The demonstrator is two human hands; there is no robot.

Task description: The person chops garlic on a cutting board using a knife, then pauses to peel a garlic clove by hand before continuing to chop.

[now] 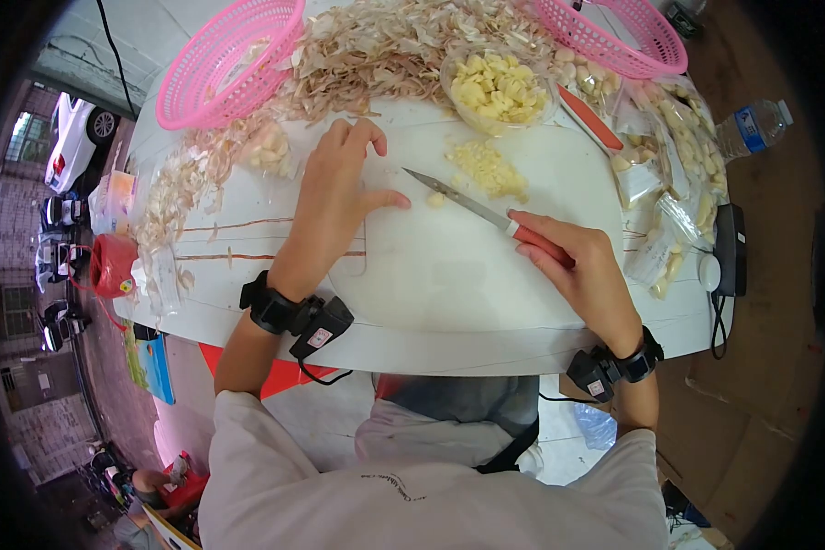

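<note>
My right hand (573, 261) is closed around the orange handle of a small knife (467, 202). Its blade points up and left over the white cutting board (486, 284). Just below the blade lies a small piece of garlic (436, 199). Beyond the blade is a pile of chopped garlic (490, 170) on the board. My left hand (344, 174) is at the board's left edge, thumb and fingers apart, with nothing between them. A clear bowl (456, 105) of cut garlic stands at the board's far edge.
Garlic skins (376, 55) are heaped along the back. Pink baskets stand at back left (179, 92) and back right (674, 55). A second orange-handled knife (596, 119) lies beside bagged garlic cloves (678, 147). A water bottle (752, 131) and a red container (113, 266) are at the sides.
</note>
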